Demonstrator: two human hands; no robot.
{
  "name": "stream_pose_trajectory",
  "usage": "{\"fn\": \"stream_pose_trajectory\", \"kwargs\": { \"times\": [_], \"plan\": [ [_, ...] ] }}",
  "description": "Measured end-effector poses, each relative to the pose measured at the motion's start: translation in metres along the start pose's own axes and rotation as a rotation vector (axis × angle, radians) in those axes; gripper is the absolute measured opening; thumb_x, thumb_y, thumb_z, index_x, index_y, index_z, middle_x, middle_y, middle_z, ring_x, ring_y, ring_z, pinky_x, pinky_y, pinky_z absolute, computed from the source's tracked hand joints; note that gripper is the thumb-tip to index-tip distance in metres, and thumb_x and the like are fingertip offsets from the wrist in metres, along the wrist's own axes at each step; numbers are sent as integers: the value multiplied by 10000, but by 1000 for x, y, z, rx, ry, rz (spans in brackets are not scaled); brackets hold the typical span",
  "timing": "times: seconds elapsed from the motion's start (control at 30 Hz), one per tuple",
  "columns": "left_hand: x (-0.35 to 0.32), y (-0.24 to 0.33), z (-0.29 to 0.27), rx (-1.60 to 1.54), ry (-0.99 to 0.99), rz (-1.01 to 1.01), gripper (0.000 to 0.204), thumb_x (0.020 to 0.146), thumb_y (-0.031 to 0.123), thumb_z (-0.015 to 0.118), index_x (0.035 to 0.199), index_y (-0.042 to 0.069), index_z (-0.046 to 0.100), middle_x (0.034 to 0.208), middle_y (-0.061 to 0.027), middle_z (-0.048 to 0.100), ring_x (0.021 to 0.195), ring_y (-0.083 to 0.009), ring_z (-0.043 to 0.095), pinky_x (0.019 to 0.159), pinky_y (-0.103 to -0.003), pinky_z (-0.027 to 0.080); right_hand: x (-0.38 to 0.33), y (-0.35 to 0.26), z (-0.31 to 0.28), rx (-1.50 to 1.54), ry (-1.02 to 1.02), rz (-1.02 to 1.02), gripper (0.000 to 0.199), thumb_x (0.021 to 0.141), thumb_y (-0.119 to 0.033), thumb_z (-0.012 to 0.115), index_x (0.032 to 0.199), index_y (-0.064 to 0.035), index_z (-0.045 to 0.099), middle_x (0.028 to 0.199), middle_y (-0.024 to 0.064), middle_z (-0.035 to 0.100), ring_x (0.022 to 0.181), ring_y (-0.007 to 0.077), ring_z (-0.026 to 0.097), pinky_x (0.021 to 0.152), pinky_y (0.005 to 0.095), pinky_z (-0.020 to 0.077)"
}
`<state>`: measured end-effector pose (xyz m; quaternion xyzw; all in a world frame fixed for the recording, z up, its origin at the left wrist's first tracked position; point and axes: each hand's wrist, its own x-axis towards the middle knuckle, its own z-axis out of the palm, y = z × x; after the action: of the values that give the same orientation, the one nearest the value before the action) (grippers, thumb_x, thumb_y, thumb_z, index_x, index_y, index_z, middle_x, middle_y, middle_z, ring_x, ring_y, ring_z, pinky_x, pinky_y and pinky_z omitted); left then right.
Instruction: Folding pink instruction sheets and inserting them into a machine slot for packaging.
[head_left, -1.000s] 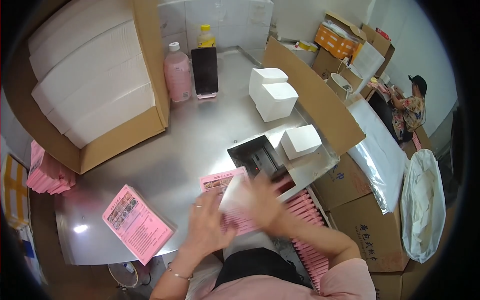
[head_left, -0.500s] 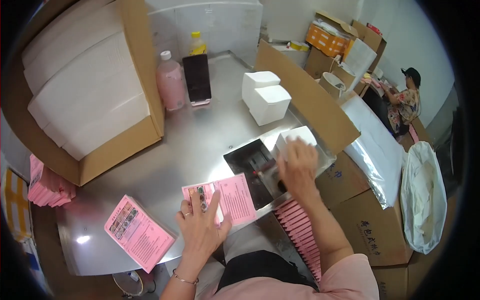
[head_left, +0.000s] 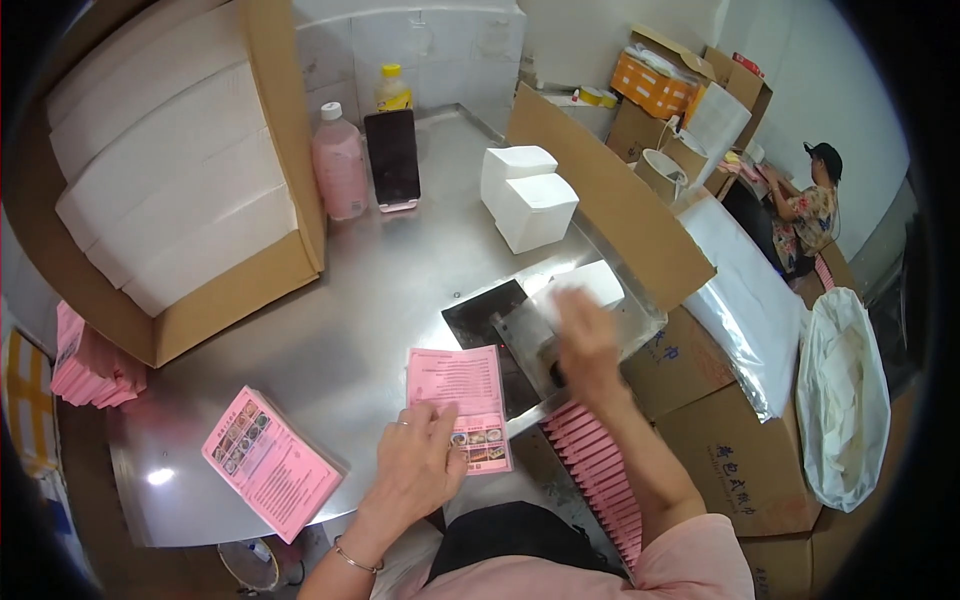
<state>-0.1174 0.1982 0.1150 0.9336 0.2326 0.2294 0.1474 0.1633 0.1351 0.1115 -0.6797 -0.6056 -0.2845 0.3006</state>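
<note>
My left hand [head_left: 425,455] lies on a pink printed sheet [head_left: 455,380] at the table's front edge, its fingers stretched over the paper. Small food pictures show along the sheet's near end. My right hand [head_left: 588,345], smeared by motion, is over a dark recess with a metal plate [head_left: 525,340] in the tabletop. A whitish blur shows beside its fingertips, too unclear to name. Just behind that hand stands a block of white folded tissues [head_left: 597,283]. To the left lies a stack of pink printed packets [head_left: 272,465].
Two white tissue blocks [head_left: 535,210] stand farther back, near a cardboard flap [head_left: 610,190]. A pink bottle [head_left: 340,165] and a phone on a stand [head_left: 393,155] are behind. An open carton of white tissues [head_left: 180,190] fills the left. Pink packets [head_left: 600,480] line up below the right edge. A co-worker [head_left: 810,205] sits far right.
The pink sheet has turned from lying crosswise to lengthwise, and the white strip on it no longer shows. My left hand moved slightly nearer; my right hand shifted slightly at the tissue block.
</note>
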Motion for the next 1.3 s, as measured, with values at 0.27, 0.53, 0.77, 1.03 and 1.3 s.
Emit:
{"fn": "stream_pose_trajectory", "kwargs": {
  "times": [0.27, 0.53, 0.77, 1.03, 1.3],
  "plan": [
    [3, 8, -6, -10, 80, -108, 949, 639, 381, 848, 1447, 64, 465, 981, -174, 545, 877, -350, 536, 756, -427, 423, -7, -109, 17, 365, -352, -328, 357, 831, -171, 627, 1142, 3, 643, 1025, 195, 615, 1025, 379, 602, 1079, 727, 275],
    [-45, 3, -47, -82, 64, -72, 510, 713, 30, 716, 1213, 90, 639, 923, -92, 593, 899, -328, 560, 804, -461, 438, -3, -30, 49, 160, -770, 316, 147, 837, -84, 606, 938, -1, 674, 823, 213, 693, 811, 397, 687, 853, 487, 542],
    [-100, -32, -100, 435, 488, -559, 285, 727, 50, 611, 1012, 69, 594, 1029, -144, 597, 1094, -398, 528, 1043, -570, 332, 32, -22, -20, -185, -12, 33, 134, 870, -136, 616, 886, -24, 687, 832, 119, 632, 805, 320, 631, 704, 444, 469],
    [-63, -22, -98, -77, 290, -539, 234, 946, 40, 551, 1178, 24, 576, 1063, -173, 603, 1019, -383, 574, 981, -474, 452, 20, 28, -6, -240, -111, 192, 164, 885, -112, 635, 1001, -8, 689, 935, 133, 577, 921, 310, 562, 801, 430, 429],
    [-10, -5, 8, -153, 77, -8, 573, 732, 116, 724, 1266, -32, 579, 1327, -222, 543, 1245, -382, 522, 891, -470, 455, -5, -54, 4, 318, -31, -261, 425, 800, -64, 623, 1223, -15, 610, 1129, 198, 624, 1045, 398, 622, 1050, 532, 434]
  ]
}}
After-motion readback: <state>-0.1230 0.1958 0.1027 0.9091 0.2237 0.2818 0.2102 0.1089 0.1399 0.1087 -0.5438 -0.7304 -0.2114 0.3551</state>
